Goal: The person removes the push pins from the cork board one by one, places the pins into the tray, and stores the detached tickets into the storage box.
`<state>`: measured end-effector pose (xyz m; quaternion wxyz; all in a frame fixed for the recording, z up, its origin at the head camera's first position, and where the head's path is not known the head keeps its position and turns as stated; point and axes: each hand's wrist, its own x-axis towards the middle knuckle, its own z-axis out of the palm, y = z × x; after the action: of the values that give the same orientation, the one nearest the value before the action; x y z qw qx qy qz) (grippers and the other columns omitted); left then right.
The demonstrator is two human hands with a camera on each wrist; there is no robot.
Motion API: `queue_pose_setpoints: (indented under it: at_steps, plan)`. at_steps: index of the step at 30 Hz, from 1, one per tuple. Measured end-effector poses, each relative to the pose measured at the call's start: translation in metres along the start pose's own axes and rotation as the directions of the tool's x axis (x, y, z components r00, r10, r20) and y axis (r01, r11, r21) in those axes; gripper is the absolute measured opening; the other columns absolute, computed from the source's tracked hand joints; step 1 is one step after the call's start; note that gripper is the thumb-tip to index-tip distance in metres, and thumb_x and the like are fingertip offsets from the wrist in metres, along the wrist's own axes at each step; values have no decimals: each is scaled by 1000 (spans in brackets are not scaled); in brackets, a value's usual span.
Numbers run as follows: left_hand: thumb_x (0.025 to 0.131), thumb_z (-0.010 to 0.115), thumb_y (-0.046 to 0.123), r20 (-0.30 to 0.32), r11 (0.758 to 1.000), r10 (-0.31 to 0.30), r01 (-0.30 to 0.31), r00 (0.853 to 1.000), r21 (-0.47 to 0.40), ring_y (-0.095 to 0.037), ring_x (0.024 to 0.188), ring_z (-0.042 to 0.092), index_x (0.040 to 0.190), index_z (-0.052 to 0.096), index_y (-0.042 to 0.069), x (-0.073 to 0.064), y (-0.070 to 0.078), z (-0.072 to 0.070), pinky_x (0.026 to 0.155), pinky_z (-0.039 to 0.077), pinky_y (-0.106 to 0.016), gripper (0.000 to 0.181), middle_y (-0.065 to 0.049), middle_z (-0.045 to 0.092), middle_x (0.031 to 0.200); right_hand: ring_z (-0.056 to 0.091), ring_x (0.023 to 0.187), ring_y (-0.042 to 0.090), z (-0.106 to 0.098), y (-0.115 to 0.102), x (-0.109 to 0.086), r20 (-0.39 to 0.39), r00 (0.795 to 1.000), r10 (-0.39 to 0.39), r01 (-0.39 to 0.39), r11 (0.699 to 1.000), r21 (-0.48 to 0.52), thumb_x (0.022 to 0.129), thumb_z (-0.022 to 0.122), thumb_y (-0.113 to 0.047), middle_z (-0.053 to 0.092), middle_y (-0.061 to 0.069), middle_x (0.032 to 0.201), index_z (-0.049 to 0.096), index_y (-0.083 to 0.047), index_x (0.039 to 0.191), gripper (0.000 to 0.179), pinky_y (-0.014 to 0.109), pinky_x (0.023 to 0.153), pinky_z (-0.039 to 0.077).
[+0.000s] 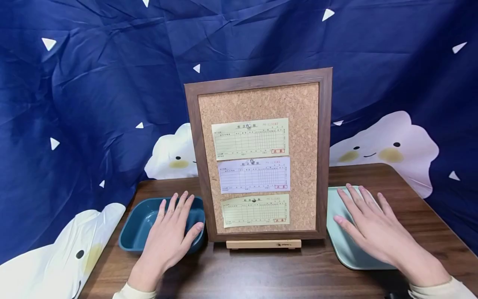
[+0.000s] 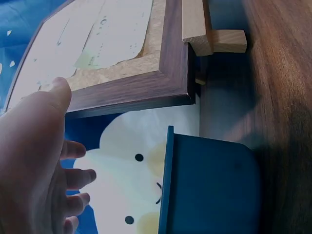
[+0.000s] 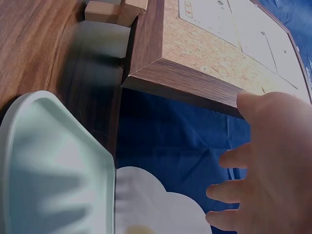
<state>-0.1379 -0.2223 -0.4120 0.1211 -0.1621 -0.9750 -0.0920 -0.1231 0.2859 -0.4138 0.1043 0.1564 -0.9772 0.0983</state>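
Observation:
A wood-framed cork board (image 1: 304, 166) stands upright between the two hands. Three receipt slips are pinned on it in a column: a pale green top slip (image 1: 251, 141), a lilac middle slip (image 1: 257, 177) and a pale green bottom slip (image 1: 257, 214). Each has a pushpin at its upper edge. My left hand (image 1: 166, 236), fingers straight and spread, hovers over a dark teal bin (image 1: 140, 220) left of the board and holds nothing. To the right, my empty right hand (image 1: 377, 228) is spread above a mint green tray (image 1: 347, 253). Both wrist views show the hands apart from these containers.
A small wooden easel (image 1: 263, 244) props the board on the brown wooden table (image 1: 276, 278). Behind hangs a dark blue cloth (image 1: 112, 83) with white triangles and smiling clouds. The table's right edge slopes away beside the tray.

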Motion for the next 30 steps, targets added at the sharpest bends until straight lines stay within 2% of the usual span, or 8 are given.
queue_pose_setpoints:
  at_steps: [6, 9, 12, 15, 18, 21, 26, 30]
  plan:
    - [114, 47, 52, -27, 997, -28, 26, 999, -73, -39, 159, 41, 166, 38, 7, -2, -3, 3, 133, 15, -63, 70, -14, 50, 167, 29, 159, 55, -1, 2, 0, -48, 999, -14, 15, 999, 35, 114, 51, -39, 38, 31, 169, 33, -6, 169, 67, 58, 135, -9]
    - [114, 47, 52, -47, 996, -46, 42, 998, -82, -38, 154, 49, 164, 43, 7, -1, -3, 3, 132, 20, -62, 67, -14, 57, 161, 37, 154, 56, -1, 3, 1, -78, 997, -24, 28, 999, 45, 114, 54, -37, 45, 32, 164, 39, -4, 165, 64, 59, 136, 1]
    - [113, 52, 47, -97, 995, -47, 39, 994, -87, -36, 145, 59, 160, 48, 6, 0, -4, 3, 130, 29, -60, 62, -16, 65, 152, 48, 146, 56, -2, 3, 2, -130, 991, -37, 45, 997, 56, 112, 59, -35, 53, 29, 158, 47, -1, 160, 60, 61, 134, 15]
    - [112, 56, 44, -134, 994, -58, 45, 989, -99, -36, 133, 68, 156, 54, 6, 1, -4, 2, 125, 39, -59, 58, -15, 75, 137, 59, 135, 54, -3, 3, 5, -194, 980, -45, 61, 995, 73, 107, 67, -30, 63, 27, 149, 56, -1, 152, 55, 65, 120, 37]
    - [112, 56, 46, -141, 991, -85, 69, 986, -115, -39, 127, 71, 150, 60, 8, 1, -3, 0, 118, 47, -61, 54, -11, 80, 127, 68, 123, 51, -4, 1, 8, -246, 969, -28, 52, 994, 93, 102, 74, -25, 72, 26, 135, 64, -3, 143, 47, 67, 99, 50]
    - [112, 55, 48, -138, 988, -111, 94, 984, -126, -41, 126, 71, 144, 66, 10, 1, -1, -2, 111, 52, -61, 51, -11, 80, 127, 73, 111, 50, -6, -2, 8, -272, 962, 14, 19, 993, 118, 100, 75, -22, 76, 24, 125, 69, -4, 135, 39, 69, 86, 54]
    - [110, 61, 46, -152, 982, -126, 101, 980, -162, -38, 120, 73, 137, 71, 10, 2, 1, -4, 101, 57, -60, 46, -11, 76, 134, 76, 99, 47, -7, -4, 10, -328, 943, 61, -9, 987, 159, 99, 74, -17, 80, 19, 118, 75, -6, 126, 29, 67, 79, 53]
    - [109, 63, 42, -144, 965, -143, 105, 979, -241, -35, 122, 72, 138, 71, 12, 4, 0, -4, 100, 58, -60, 42, -9, 74, 138, 70, 72, 19, -9, -4, 10, -392, 917, 72, -5, 985, 171, 95, 77, -14, 82, 15, 110, 78, -8, 120, 26, 54, 72, 52]
